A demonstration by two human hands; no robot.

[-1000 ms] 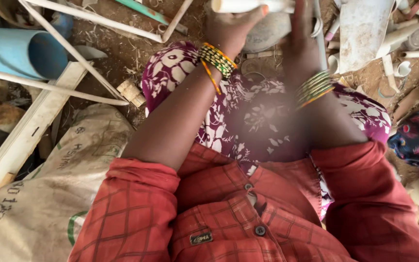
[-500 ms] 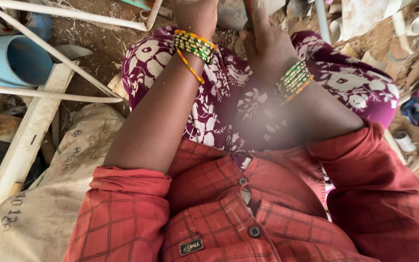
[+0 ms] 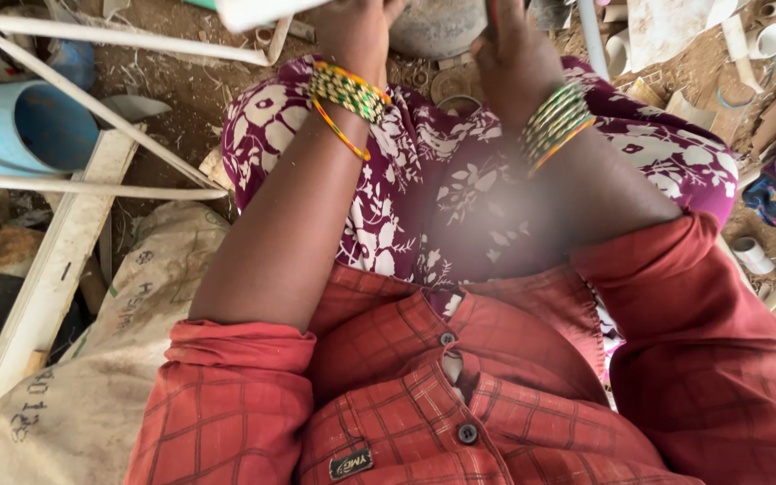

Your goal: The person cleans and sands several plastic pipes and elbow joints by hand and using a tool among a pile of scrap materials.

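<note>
My left hand is at the top edge, wearing green and yellow bangles, and grips a short white pipe piece that runs out of the picture. My right hand, also bangled, is curled beside a grey rounded object. A thin dark-red thing sticks up by its fingers, but the fingertips are cut off. Both forearms reach over my lap, which is covered by maroon floral cloth.
A wide blue pipe lies at the left behind thin white pipes. A white plank and a printed sack lie at the lower left. White pipe offcuts and scraps litter the dirt floor at the right.
Both hands have drifted slightly left and stay at the top edge. The left hand still holds the white pipe piece. The view has shifted a little.
</note>
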